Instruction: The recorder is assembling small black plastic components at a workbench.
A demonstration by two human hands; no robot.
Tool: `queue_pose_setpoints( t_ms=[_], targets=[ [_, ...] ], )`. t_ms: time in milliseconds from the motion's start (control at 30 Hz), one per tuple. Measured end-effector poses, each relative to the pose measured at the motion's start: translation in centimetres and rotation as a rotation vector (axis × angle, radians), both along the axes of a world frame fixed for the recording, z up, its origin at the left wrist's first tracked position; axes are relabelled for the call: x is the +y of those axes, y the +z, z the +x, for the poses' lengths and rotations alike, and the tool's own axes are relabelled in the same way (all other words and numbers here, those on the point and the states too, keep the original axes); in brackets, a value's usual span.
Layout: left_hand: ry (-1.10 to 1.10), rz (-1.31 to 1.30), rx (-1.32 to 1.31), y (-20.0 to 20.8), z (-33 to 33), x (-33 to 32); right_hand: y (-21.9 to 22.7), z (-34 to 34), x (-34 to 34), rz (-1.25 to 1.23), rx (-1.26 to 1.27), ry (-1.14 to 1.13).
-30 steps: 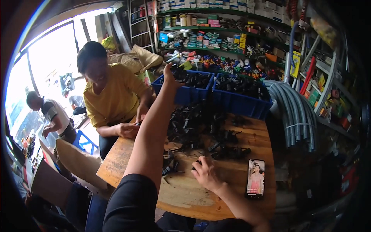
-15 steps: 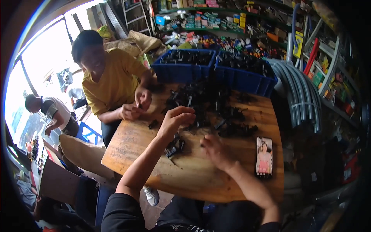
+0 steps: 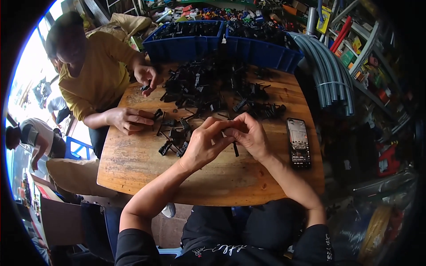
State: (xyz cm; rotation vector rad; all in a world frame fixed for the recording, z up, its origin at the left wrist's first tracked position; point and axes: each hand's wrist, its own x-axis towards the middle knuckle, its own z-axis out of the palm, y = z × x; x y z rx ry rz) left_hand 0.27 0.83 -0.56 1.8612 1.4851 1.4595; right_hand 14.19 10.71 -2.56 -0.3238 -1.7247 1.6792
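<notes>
Both my hands meet above the near middle of the wooden table [image 3: 133, 170]. My left hand [image 3: 207, 141] and my right hand [image 3: 252, 136] pinch a small black plastic part [image 3: 235, 150] between them. A dark stem of it hangs below the fingers; the rest is hidden by them. Beyond my hands lies a heap of similar black plastic parts [image 3: 195, 88]. Several more black parts [image 3: 179, 131] lie loose just left of my left hand.
A co-worker in a yellow top [image 3: 100, 66] handles black parts at the table's left side. Two blue crates [image 3: 184, 48] filled with black parts stand at the far edge. A phone [image 3: 299, 144] lies at the right. Grey hose coils [image 3: 326, 71] stand beyond the right edge.
My hands were apart and have come together, closed on a black part. The view has tilted downward. The co-worker's hands have moved apart, one now down at the loose parts. The phone's picture has changed.
</notes>
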Motion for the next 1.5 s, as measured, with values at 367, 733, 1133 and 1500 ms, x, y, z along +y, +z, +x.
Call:
queue_pose_setpoints(
  t_ms=[367, 733, 1133, 1500],
  targets=[
    [0.001, -0.018, -0.309, -0.6, -1.1, 0.0, 2.1, 0.7, 0.3, -0.319, -0.01, 0.048],
    [-0.066, -0.354, -0.634, 0.3, -0.8, -0.1, 1.5, 0.7, 0.4, 0.244, 0.004, -0.324],
    [0.03, -0.116, -0.434, -1.1, -0.7, -0.2, 1.3, 0.5, 0.0, 0.102, -0.03, 0.031],
    [0.105, -0.002, -0.177, -0.5, -0.5, -0.3, 0.6, 0.6, 0.2, -0.355, -0.096, 0.223]
  ],
)
